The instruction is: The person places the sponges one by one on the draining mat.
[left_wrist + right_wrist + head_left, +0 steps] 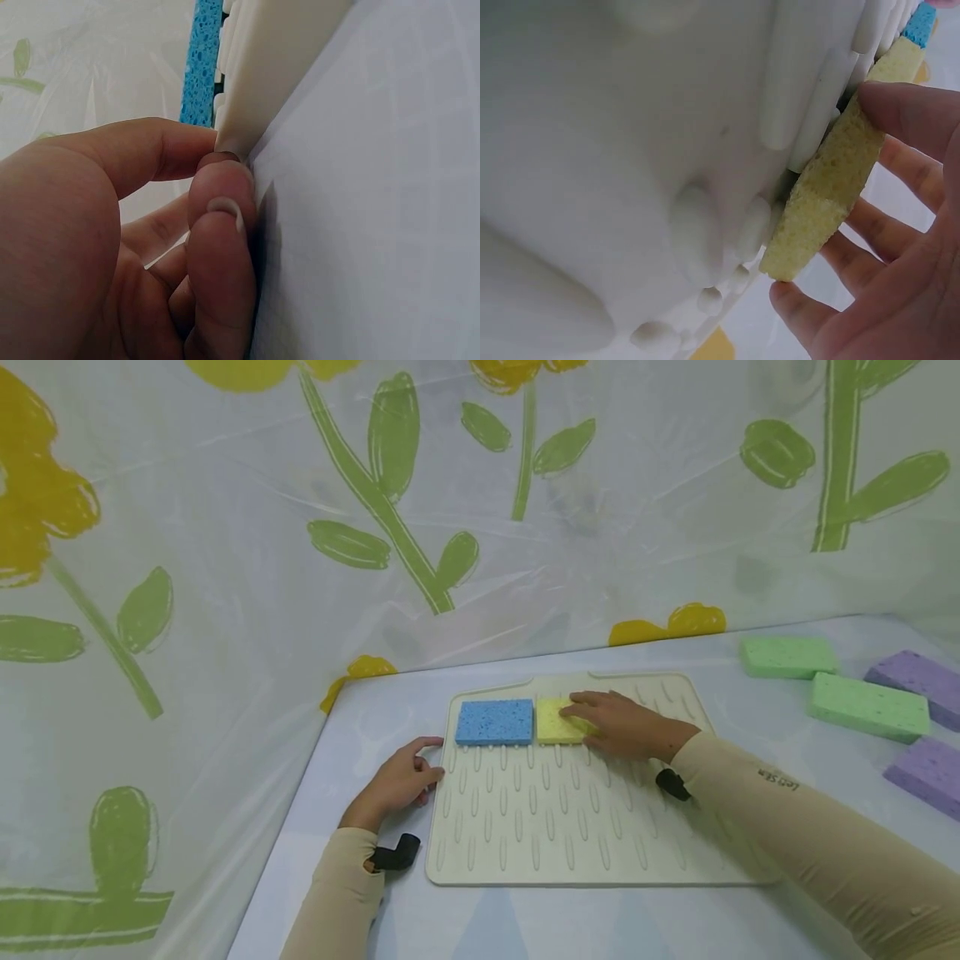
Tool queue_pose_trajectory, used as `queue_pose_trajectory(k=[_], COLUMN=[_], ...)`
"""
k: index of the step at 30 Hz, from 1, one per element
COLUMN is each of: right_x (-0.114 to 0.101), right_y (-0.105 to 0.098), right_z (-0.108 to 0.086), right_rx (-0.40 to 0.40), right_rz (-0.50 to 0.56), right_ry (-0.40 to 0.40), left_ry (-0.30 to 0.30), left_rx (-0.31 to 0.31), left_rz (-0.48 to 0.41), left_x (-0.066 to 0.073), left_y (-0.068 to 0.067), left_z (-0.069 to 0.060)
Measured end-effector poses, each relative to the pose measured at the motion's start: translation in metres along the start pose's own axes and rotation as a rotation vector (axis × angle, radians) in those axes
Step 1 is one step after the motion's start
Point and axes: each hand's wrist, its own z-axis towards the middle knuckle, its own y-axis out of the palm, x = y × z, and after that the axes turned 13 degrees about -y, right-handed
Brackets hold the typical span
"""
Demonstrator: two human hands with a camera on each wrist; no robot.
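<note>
Watching my feed, I'd call it early days: blue sponge point(495, 722) on the mat point(547, 852), right hand point(622, 728) gripping the yellow sponge point(551, 727) just beside it. Left hand point(397, 778) is loosely curled at the mat's edge, can't tell if it's pinching. Green sponges point(868, 706) and purple sponges point(930, 770), two each, are off the mat, so probably still left.

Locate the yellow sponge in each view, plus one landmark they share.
Head: yellow sponge just right of centre, below mid-height, partly covered.
Left wrist: not in it.
Right wrist: right half, slanting from upper right down toward lower centre.
Shared landmark: blue sponge, left of the yellow one in head, at the top edge in left wrist, top-right corner in right wrist.
</note>
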Motion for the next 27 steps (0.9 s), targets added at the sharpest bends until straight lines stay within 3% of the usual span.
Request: queue_pose_trajectory(k=[10,17,27], right_x=[-0.003,-0.004,-0.002], right_y=[0.001,-0.006,-0.016], right_z=[-0.004,-0.017,-0.052], right_rx=[-0.029,0.077,0.265], right_rz=[0.008,-0.024,-0.016], right_ry=[0.041,0.062,0.063], left_ry=[0.002,-0.008,-0.002], left_rx=[-0.004,-0.013,-0.014], left_rz=[0.001,0.004,0.019], left_x=[-0.001,0.002,0.0], left_y=[0.0,0.0,-0.002], left_z=[-0.001,0.0,0.001])
